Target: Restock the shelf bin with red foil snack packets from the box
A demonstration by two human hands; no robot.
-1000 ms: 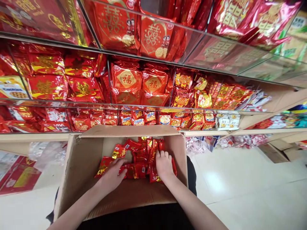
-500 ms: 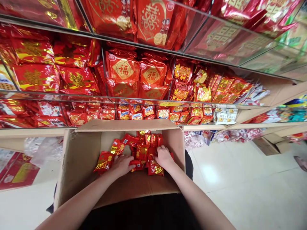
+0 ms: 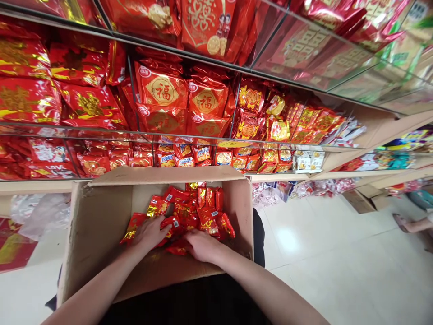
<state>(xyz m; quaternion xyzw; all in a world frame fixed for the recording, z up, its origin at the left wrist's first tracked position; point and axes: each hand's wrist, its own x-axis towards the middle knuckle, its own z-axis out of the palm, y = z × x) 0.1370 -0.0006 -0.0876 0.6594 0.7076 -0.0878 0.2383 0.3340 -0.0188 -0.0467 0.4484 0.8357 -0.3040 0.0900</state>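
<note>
Inside an open cardboard box [image 3: 98, 225] lies a pile of small red and gold snack packets [image 3: 184, 212]. My left hand [image 3: 149, 232], at the pile's left side, is closed on a red snack packet [image 3: 173, 224], with the thumb across it. Another gold-and-red packet [image 3: 133, 225] pokes out beside that hand's outer edge. My right hand [image 3: 203, 246] is at the front of the pile, its fingers curled down over a red packet [image 3: 178, 247]; the fingertips are partly hidden. More packets [image 3: 225, 225] lie just behind the right wrist.
Beyond the box rise shelves with clear dividers, full of red bags [image 3: 162, 90] and smaller packets [image 3: 203, 155]. Clear plastic bags [image 3: 43, 216] lie at left. Another carton [image 3: 363, 198] and a person's foot [image 3: 401, 222] are on the tiled floor [image 3: 321, 253] at right.
My right hand has moved left and nearer to me, from the pile's right side to its front. The left hand now has a packet in its grip. The view has shifted slightly right.
</note>
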